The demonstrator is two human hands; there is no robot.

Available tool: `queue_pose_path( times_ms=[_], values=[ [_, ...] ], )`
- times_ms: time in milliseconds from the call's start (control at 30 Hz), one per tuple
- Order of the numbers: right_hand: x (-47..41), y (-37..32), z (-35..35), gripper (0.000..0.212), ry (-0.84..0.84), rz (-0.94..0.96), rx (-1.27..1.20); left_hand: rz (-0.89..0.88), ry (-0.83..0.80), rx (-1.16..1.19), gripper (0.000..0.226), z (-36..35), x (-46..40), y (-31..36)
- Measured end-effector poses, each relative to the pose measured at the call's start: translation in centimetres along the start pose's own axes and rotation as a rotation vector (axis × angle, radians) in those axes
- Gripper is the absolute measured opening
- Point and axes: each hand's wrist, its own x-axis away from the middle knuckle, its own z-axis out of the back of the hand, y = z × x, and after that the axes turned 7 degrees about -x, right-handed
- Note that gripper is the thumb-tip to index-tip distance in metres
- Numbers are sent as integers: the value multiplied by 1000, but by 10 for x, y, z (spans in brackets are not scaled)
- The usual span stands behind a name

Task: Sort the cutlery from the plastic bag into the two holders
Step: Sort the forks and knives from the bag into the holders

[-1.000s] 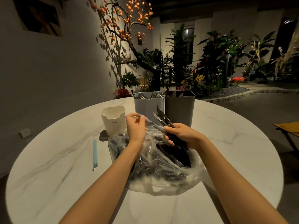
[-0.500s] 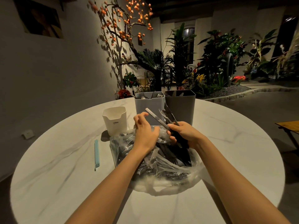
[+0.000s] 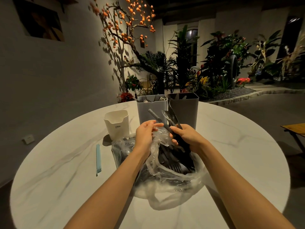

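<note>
A clear plastic bag [image 3: 171, 189] full of dark cutlery lies in the middle of the round table. My right hand [image 3: 188, 138] grips a bunch of cutlery [image 3: 168, 118] above the bag, ends pointing up and away. My left hand [image 3: 145, 136] holds the bag's crumpled upper edge beside that bunch, fingertips close to a grey handle. Behind the hands stand two tall holders: a light grey holder [image 3: 151, 108] with several forks inside and a dark grey holder [image 3: 186, 109] with a few pieces showing at its rim.
A small white cup-like container [image 3: 116, 124] stands left of the holders. A pale blue wrapped stick [image 3: 98, 159] lies on the white marble table [image 3: 239, 154] at the left. Plants and a wall lie beyond the table's far edge.
My left hand has dropped from the grey handle onto the bag's edge. My right hand has tilted its bunch more upright, nearer the holders.
</note>
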Motion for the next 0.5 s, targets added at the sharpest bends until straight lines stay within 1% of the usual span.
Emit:
queue_pose_path(
  times_ms=[67, 100, 167, 200, 233, 300, 333, 400, 433, 500],
  values=[
    [0, 0, 0, 25, 11, -8, 6, -116, 113, -39, 26, -1, 1, 0],
    [0, 0, 0, 25, 16, -10, -2, -193, 186, -17, 27, 1, 1, 2],
    [0, 0, 0, 23, 13, -15, -36, -440, 302, -9, 28, 6, 0, 4],
    [0, 0, 1, 23, -1, -17, -49, -592, 324, -77, 26, 8, 0, 6],
    [0, 0, 1, 24, -26, -16, -50, -733, 311, -181, 23, 11, 0, 7],
    [2, -1, 0, 27, -91, -11, -21, -937, 205, -450, 23, 12, -2, 4],
    [2, -1, -1, 28, -118, -8, -8, -983, 141, -605, 22, 12, -4, 0],
    [3, -1, -2, 28, -130, -8, -13, -973, 64, -870, 18, 13, -7, -7],
    [3, -1, -1, 27, -117, -11, -23, -943, 45, -955, 23, 13, -7, -10],
    [2, -1, 1, 26, -95, -20, -49, -927, 7, -1045, 39, 13, -7, -12]
  ],
)
